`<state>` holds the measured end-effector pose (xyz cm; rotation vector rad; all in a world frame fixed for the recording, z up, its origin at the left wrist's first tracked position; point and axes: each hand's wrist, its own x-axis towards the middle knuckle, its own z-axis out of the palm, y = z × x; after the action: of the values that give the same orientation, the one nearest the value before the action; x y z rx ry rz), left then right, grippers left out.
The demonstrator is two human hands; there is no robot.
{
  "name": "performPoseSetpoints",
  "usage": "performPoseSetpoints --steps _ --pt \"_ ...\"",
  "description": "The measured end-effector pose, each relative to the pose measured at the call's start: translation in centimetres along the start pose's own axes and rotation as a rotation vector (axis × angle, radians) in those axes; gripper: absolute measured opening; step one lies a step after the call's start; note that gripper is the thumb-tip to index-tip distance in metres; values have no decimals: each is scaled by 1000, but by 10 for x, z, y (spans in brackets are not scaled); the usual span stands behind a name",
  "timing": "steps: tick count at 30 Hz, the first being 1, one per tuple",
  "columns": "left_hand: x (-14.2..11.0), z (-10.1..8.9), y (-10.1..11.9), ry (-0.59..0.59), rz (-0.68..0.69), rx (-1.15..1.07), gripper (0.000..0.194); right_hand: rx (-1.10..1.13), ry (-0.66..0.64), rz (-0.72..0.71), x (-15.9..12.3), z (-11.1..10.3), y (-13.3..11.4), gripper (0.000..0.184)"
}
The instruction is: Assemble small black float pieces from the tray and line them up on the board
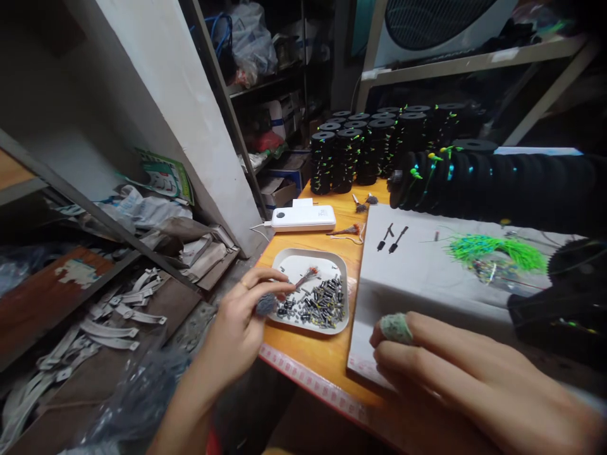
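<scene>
My left hand [239, 316] is closed over the left side of a pale tray [345, 303]. A thin bundle of strands [308, 276] with orange tips sticks out from its fingers. A round grey clump [265, 305] shows at the thumb side, apparently the bundle's other end. Inside the tray lie many small black, grey and yellow parts [327, 303]. My right hand [455, 360], with a green wrap [396, 328] around a fingertip, is curled low over the white board [403, 284]. Whatever its fingertips hold, if anything, is hidden.
A white power bank [303, 218] with a cable sits behind the tray. Two small black pieces [393, 240] and green strands [502, 253] lie on the board. A ribbed black roller [493, 183] crosses behind; black spools [351, 151] stand at the back.
</scene>
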<state>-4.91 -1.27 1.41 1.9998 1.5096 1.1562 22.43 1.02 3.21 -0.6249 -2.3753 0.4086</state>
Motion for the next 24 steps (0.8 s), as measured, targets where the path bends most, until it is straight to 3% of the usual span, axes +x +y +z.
performPoseSetpoints --steps 2,4,8,12,19,24 --pt "13 -1 -7 -224 29 115 63 -2 -39 -69 3 3 -1 12" --pt "25 3 -9 -365 40 192 54 -24 -12 -106 6 2 -1 16" --pt "42 10 -7 -486 47 264 24 -11 15 -44 14 -6 -3 18" --pt "53 10 -5 -579 49 340 12 36 23 39 20 -12 -7 17" --pt "69 13 2 -619 22 413 5 89 97 112 18 -12 -6 17" --pt "61 8 22 -460 -51 393 8 144 67 151 18 -14 -8 16"
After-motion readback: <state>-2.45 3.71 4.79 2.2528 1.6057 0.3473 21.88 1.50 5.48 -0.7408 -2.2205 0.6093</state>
